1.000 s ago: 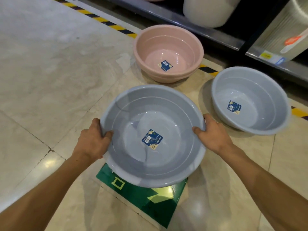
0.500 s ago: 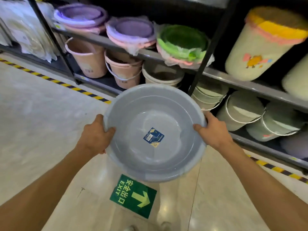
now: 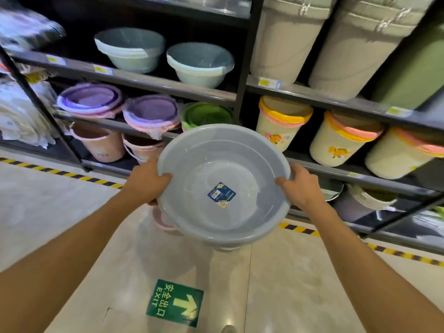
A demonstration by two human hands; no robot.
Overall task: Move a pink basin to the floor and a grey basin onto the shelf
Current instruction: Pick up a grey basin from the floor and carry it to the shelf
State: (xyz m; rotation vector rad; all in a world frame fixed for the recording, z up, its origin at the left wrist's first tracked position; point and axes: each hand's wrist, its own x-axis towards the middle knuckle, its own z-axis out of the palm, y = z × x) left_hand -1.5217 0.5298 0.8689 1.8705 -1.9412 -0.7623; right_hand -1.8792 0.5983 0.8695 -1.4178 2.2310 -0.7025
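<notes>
Both hands (image 3: 223, 188) hold grey basin (image 3: 242, 164) before stocked shelf (image 3: 168, 88).

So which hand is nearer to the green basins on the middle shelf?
The left hand. It grips the grey basin's left rim, below and slightly left of the green basins. The right hand holds the opposite rim, farther off to the right.

Grey basin (image 3: 240, 164), blue sticker (image 3: 221, 193); green exit sign (image 3: 175, 302).
</notes>
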